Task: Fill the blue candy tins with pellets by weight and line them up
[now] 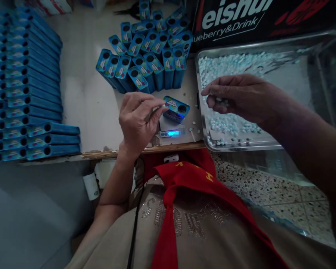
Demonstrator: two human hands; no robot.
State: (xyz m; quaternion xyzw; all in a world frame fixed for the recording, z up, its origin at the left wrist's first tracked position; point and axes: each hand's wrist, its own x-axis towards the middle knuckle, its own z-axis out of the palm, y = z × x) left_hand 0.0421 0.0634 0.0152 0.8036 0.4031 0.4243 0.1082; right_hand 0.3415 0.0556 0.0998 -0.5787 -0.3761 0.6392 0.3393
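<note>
My left hand [138, 117] is closed in a pinch, with a small white candy [164, 105] at the fingertips. Just beside those fingertips, a blue candy box [177, 104] with a dark round hole in its top stands on a small digital scale [165, 126] with a lit blue display. Over the metal tray [204, 140], my right hand [235, 93] curls its fingers around several pale candies, partly visible below the index finger. Pale blue and white candies [229, 125] lie loose in the tray beneath it.
Several upright blue boxes [154, 69] crowd the table behind the scale. Tall stacks of similar boxes [30, 93] fill the left side. A black printed carton [235, 18] stands behind the tray. A few stray candies [194, 123] lie near the table's front edge [114, 153].
</note>
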